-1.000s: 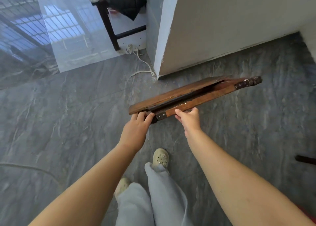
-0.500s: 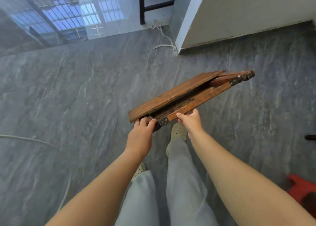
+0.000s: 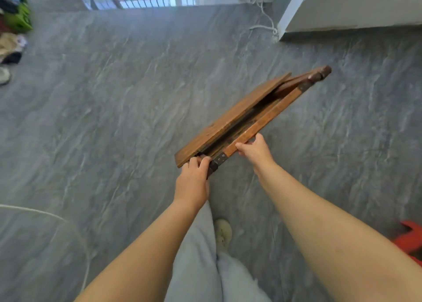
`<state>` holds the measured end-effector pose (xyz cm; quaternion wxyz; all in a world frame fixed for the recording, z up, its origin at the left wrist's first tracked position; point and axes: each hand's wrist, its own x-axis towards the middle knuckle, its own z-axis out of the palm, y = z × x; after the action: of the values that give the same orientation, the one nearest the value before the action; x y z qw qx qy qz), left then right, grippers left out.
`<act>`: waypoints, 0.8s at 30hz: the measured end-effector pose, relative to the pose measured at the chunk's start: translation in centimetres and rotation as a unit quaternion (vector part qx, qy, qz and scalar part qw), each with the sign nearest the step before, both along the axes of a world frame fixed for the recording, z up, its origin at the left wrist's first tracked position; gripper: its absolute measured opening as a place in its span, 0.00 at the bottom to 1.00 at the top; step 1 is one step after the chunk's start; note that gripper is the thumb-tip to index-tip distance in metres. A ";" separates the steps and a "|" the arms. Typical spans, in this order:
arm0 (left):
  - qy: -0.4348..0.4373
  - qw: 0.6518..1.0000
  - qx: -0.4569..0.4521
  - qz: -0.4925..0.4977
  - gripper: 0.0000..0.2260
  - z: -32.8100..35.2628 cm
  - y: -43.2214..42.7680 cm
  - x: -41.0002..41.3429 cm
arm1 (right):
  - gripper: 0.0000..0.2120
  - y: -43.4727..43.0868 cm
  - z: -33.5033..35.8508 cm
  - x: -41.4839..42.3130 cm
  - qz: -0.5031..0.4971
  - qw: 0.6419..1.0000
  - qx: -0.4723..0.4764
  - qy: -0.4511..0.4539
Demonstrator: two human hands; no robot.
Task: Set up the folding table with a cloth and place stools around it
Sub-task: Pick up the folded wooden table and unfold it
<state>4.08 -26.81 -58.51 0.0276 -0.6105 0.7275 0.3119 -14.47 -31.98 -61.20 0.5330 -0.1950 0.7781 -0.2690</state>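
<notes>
I hold a folded brown wooden folding table (image 3: 237, 116) off the grey floor, its long edge running from near me up to the right. My left hand (image 3: 194, 178) grips the near corner at the top panel's end. My right hand (image 3: 255, 151) clasps the lighter wooden leg rail just beyond the metal bracket. The top panel gapes slightly from the legs. A red plastic stool (image 3: 411, 240) shows partly at the right edge. No cloth is in view.
A white wall corner (image 3: 287, 16) with a coiled white cord (image 3: 265, 20) lies ahead right. Shoes and bags (image 3: 11, 48) sit at the far left. A thin white cable (image 3: 45, 217) curves over the floor lower left. My legs and shoe (image 3: 222, 231) are below.
I have walked away from the wall carrying the table; the wall corner has slid up and right in view. The red stool has come into sight. Both hands kept their grip.
</notes>
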 end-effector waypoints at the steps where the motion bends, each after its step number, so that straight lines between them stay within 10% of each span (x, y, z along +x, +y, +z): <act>1: -0.003 1.000 0.005 0.010 0.24 -0.2 1.6 0.5 | 0.22 1.2 0.3 0.7 0.003 1.000 -0.002 -0.006; 10: -0.010 0.996 0.039 0.084 0.25 0.4 14.4 4.6 | 0.14 11.4 1.9 7.0 0.078 0.996 0.029 -0.020; 24: 0.031 0.964 0.143 0.221 0.26 2.4 28.5 7.8 | 0.31 20.1 4.9 14.6 0.336 0.939 0.075 0.016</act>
<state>11.87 1.72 -56.15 0.0223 -0.7359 0.5229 0.4296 0.14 -11.92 -56.28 0.5933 -0.4089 0.6933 -0.0121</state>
